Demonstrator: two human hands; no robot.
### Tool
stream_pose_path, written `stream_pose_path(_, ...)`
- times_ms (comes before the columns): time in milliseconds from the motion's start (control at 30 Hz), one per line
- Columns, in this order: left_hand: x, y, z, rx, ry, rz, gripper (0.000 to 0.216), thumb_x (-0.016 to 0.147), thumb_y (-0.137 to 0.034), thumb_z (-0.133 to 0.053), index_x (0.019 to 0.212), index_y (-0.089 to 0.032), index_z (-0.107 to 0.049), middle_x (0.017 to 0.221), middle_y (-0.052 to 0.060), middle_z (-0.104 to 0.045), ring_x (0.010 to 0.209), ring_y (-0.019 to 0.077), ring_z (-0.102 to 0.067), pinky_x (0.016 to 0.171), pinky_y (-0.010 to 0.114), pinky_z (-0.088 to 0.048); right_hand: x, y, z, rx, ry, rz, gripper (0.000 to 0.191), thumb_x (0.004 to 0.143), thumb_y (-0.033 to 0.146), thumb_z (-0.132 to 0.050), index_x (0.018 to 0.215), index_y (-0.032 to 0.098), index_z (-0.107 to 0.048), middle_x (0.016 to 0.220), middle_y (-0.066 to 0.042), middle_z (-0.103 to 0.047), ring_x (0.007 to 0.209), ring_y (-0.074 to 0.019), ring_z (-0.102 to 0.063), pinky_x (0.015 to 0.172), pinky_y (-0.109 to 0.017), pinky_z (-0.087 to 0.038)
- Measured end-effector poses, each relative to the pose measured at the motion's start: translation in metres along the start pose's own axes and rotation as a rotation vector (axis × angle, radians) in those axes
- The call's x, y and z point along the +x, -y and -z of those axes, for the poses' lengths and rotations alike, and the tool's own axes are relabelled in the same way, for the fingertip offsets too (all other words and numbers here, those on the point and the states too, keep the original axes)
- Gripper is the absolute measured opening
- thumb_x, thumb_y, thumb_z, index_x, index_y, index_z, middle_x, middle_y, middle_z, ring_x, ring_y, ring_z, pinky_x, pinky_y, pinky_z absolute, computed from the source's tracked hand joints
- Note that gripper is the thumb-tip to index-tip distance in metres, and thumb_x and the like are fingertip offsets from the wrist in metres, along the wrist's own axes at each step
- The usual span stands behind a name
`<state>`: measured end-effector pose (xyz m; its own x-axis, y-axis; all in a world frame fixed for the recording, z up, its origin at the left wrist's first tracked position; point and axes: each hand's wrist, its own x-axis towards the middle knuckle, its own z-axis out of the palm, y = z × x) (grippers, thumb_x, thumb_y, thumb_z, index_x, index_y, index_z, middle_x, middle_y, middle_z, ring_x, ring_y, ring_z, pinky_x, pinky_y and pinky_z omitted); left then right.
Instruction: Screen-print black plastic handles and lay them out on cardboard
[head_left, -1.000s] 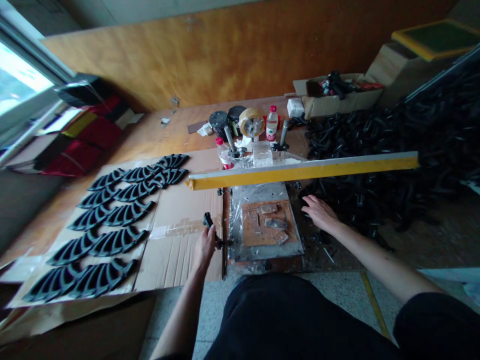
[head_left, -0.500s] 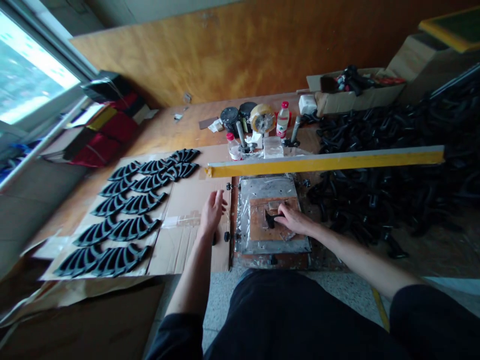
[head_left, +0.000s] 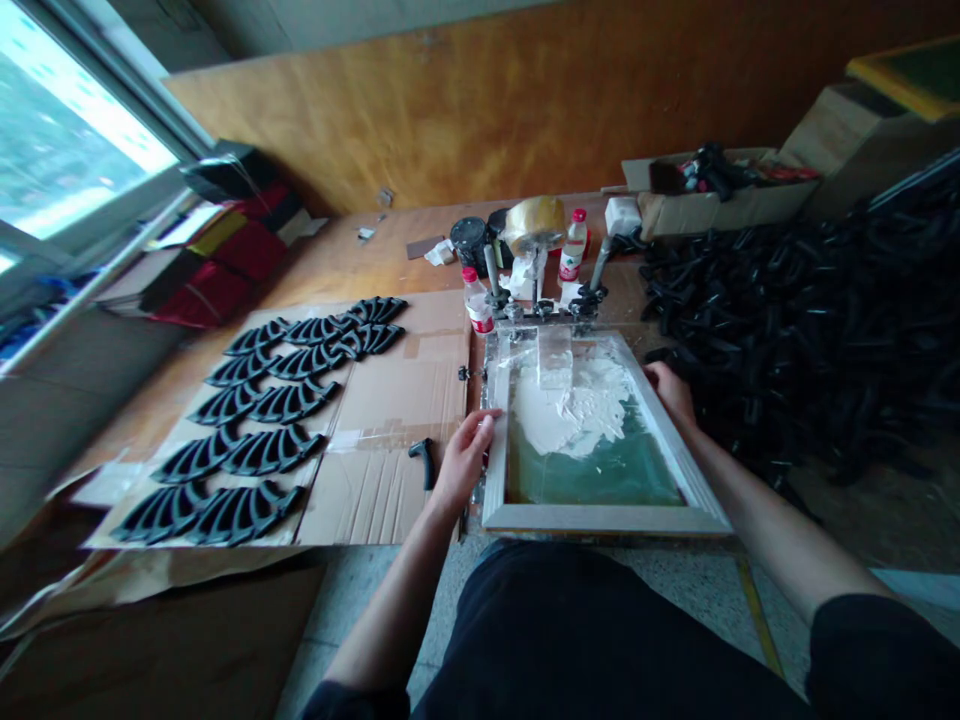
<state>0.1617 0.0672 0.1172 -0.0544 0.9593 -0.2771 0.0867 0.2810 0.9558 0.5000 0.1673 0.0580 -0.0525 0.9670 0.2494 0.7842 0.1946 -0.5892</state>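
A framed printing screen lies flat in front of me, hinged at its far end, with white ink spread over its green mesh. My left hand rests on the frame's left rail, fingers curled over the edge. On the right rail, my right hand holds the frame near its upper part. A small black piece lies on the cardboard just left of my left hand.
Rows of black curved parts lie on flattened cardboard to the left. A large heap of black parts fills the right. Bottles, ink tubs and a tape roll stand behind the screen.
The screen frame has swung down from raised to flat over the plate. My right hand left the plate and took the right rail; my left hand moved onto the left rail.
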Motion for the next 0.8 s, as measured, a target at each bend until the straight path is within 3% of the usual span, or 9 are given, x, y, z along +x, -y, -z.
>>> stream_pose_path(67,0.000,0.032,-0.003,0.063,-0.015,0.054,0.056,0.085,-0.050,-0.058,0.133,-0.022,-0.054,0.070,-0.004,-0.056,0.054,0.0080,-0.044,0.051,0.019,-0.034,0.018,0.004,0.005,0.006,-0.078,-0.028,0.025,0.097,0.027,-0.048,0.116,0.018,-0.061,0.111,-0.011,-0.064,0.094,-0.0203,-0.062,0.086,-0.040,-0.053)
stream_pose_path(167,0.007,0.066,-0.009,0.209,-0.073,0.068,0.059,0.086,-0.044,-0.057,0.140,-0.022,-0.047,0.069,-0.004,-0.056,0.055,0.0089,-0.048,0.054,0.020,-0.037,0.041,0.043,-0.005,-0.032,-0.099,0.145,0.041,0.087,0.028,-0.062,0.126,0.019,-0.057,0.127,-0.013,-0.056,0.111,-0.0264,-0.057,0.093,-0.043,-0.049)
stream_pose_path(233,0.013,0.077,-0.011,0.299,-0.098,0.053,0.056,0.086,-0.042,-0.056,0.138,-0.023,-0.050,0.071,-0.003,-0.058,0.058,0.0098,-0.051,0.056,0.021,-0.039,0.048,0.076,-0.016,-0.119,-0.002,0.280,0.048,0.079,0.030,-0.072,0.123,0.020,-0.059,0.127,-0.012,-0.056,0.116,-0.0289,-0.054,0.093,-0.043,-0.048)
stream_pose_path(333,0.018,0.084,-0.011,0.364,-0.092,0.047,0.051,0.088,-0.041,-0.054,0.135,-0.023,-0.053,0.071,-0.003,-0.059,0.060,0.0109,-0.053,0.059,0.022,-0.041,0.037,0.107,-0.031,-0.256,0.267,0.315,0.024,0.079,0.028,-0.072,0.100,0.020,-0.066,0.101,-0.008,-0.067,0.099,-0.0255,-0.060,0.082,-0.037,-0.048)
stream_pose_path(433,0.018,0.087,-0.009,0.372,-0.086,0.053,0.049,0.088,-0.042,-0.054,0.132,-0.023,-0.056,0.071,-0.003,-0.059,0.061,0.0118,-0.054,0.060,0.023,-0.042,0.003,0.110,-0.034,-0.293,0.421,0.385,0.004,0.084,0.021,-0.063,0.087,0.018,-0.066,0.089,-0.007,-0.068,0.088,-0.0220,-0.061,0.074,-0.031,-0.045)
stream_pose_path(567,0.018,0.090,-0.009,0.337,-0.104,0.059,0.048,0.087,-0.044,-0.056,0.130,-0.023,-0.058,0.071,-0.002,-0.059,0.062,0.0129,-0.054,0.059,0.023,-0.042,-0.034,0.100,-0.021,-0.211,0.561,0.642,0.022,0.080,0.005,-0.054,0.092,0.018,-0.067,0.096,-0.007,-0.069,0.091,-0.0198,-0.060,0.077,-0.029,-0.044)
stream_pose_path(667,0.017,0.090,-0.010,0.298,-0.114,0.066,0.048,0.085,-0.045,-0.057,0.128,-0.023,-0.059,0.070,-0.002,-0.057,0.060,0.0129,-0.053,0.058,0.023,-0.041,-0.031,0.101,-0.010,-0.176,0.695,0.687,0.020,0.079,0.007,-0.056,0.087,0.022,-0.068,0.091,-0.003,-0.070,0.089,-0.0191,-0.061,0.075,-0.028,-0.044)
stream_pose_path(800,0.016,0.086,-0.011,0.247,-0.116,0.069,0.050,0.084,-0.045,-0.059,0.128,-0.022,-0.059,0.069,-0.003,-0.055,0.058,0.0119,-0.051,0.056,0.022,-0.039,-0.027,0.102,-0.016,-0.160,0.548,0.558,0.018,0.083,0.013,-0.055,0.088,0.023,-0.069,0.090,-0.003,-0.071,0.091,-0.0202,-0.062,0.075,-0.029,-0.046)
